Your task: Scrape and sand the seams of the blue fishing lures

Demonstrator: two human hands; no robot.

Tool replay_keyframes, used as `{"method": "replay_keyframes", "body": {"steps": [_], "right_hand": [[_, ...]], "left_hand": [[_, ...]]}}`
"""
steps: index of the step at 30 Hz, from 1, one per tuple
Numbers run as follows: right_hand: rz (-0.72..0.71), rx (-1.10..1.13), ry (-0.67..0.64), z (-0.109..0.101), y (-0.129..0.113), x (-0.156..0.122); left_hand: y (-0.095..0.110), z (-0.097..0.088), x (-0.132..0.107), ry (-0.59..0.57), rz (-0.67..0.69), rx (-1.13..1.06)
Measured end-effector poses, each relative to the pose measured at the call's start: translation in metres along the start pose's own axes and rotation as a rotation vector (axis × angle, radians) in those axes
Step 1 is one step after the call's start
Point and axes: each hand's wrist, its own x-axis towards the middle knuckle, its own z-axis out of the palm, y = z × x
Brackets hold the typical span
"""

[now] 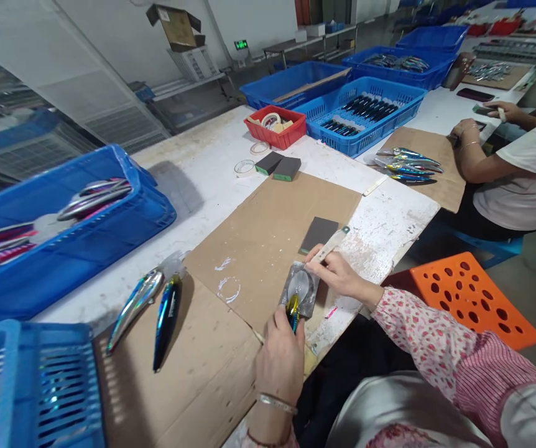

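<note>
My left hand (280, 351) is closed around a fishing lure (293, 311) with a yellow and blue body. The lure's clear, flat lip (298, 284) rests over a grey, dusty block (313, 303). My right hand (336, 274) grips a slim, pale-handled tool (331, 244) with a dark green end. Its working tip is at the lure's lip, too small to make out. A dark sanding block (318, 234) lies just beyond my right hand. To the left, a silver lure (135, 305) and a black lure (168, 320) lie side by side on cardboard (203, 367).
Blue bins with lures stand at the left (149, 199) and front left (69, 386). Two sanding blocks (287, 168) and tape rolls (244, 167) lie near a red basket (291, 134). A co-worker (515, 149) sits at the right, near an orange stool (473, 298).
</note>
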Motion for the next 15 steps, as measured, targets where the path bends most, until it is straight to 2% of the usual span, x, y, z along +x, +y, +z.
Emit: {"method": "replay_keyframes", "body": {"steps": [2, 5, 8, 11, 13, 15], "right_hand": [[0.145, -0.164, 0.024, -0.022, 0.006, 0.004], [0.444, -0.609, -0.033, -0.066, 0.018, 0.010], [0.574, -0.844, -0.056, -0.105, 0.025, 0.011], [0.570, -0.969, 0.082, -0.118, 0.023, 0.011], [0.418, -1.031, 0.149, -0.110, 0.018, 0.016], [0.181, -1.023, 0.061, -0.091, 0.014, 0.025]], "left_hand": [[-0.004, -0.003, 0.000, -0.007, 0.012, -0.086], [-0.018, -0.010, -0.001, 0.025, 0.059, -0.315], [-0.031, -0.014, 0.000, 0.079, 0.069, -0.455], [-0.031, -0.011, 0.003, 0.046, 0.084, -0.358], [-0.024, -0.008, 0.003, 0.018, 0.067, -0.239], [-0.017, -0.007, 0.003, 0.010, 0.035, -0.149]]}}
